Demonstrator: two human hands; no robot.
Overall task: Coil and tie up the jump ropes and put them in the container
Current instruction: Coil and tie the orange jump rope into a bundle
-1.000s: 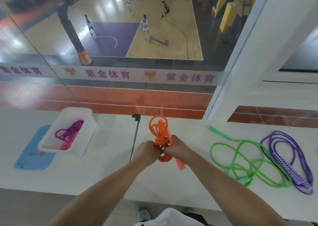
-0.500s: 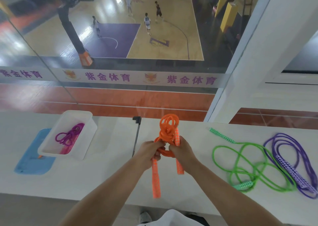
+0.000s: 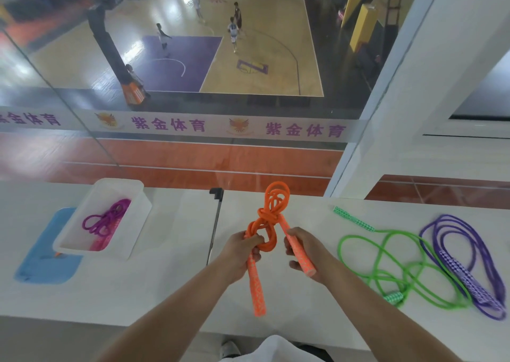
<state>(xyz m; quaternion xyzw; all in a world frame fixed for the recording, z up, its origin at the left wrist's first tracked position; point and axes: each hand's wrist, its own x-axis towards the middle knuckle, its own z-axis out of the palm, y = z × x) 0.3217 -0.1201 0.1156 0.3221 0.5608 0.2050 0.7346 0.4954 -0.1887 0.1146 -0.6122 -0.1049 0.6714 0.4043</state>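
My left hand (image 3: pixel 242 247) and right hand (image 3: pixel 299 247) each clamp the knotted orange jump rope (image 3: pixel 266 223); white container (image 3: pixel 132 223) at nine o'clock.

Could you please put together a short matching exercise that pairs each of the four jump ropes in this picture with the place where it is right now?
Things:
1. orange jump rope
2. magenta jump rope
3. green jump rope
4. purple jump rope

Places:
A. loose on the table, nearest its right end
B. held up in both hands, the left hand and the right hand
C. inside the white container
D. loose on the table, just right of the hands

Pairs: 1-B, 2-C, 3-D, 4-A
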